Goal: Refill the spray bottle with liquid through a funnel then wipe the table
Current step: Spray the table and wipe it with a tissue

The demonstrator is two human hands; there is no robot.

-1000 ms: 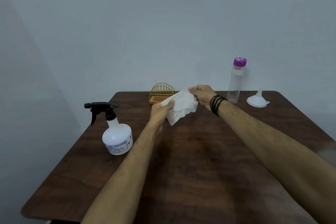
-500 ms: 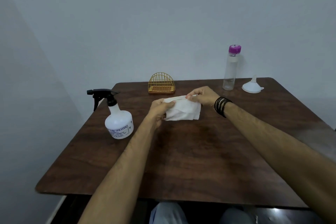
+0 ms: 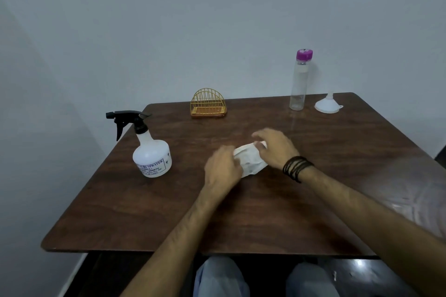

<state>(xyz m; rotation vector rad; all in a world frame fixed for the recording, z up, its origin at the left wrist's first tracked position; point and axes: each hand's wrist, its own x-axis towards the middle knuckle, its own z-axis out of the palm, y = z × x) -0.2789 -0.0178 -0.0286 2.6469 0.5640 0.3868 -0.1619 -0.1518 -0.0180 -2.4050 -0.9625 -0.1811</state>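
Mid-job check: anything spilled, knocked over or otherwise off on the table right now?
Nothing stands out. The spray bottle and clear bottle stand upright and capped, the funnel sits wide end down, and both hands hold the white wipe. No spill shows.

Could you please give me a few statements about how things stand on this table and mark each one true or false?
1. Both hands are on the white tissue at the middle of the table. True: the left hand and the right hand hold it.
2. The funnel sits in the neck of the spray bottle. False: it stands upside down on the table at the far right, and the spray bottle has its black trigger head on.
3. The clear bottle has a purple cap on. True.
4. The wire holder is full of tissues. False: no tissues show in it.
5. The spray bottle lies on its side. False: it stands upright.
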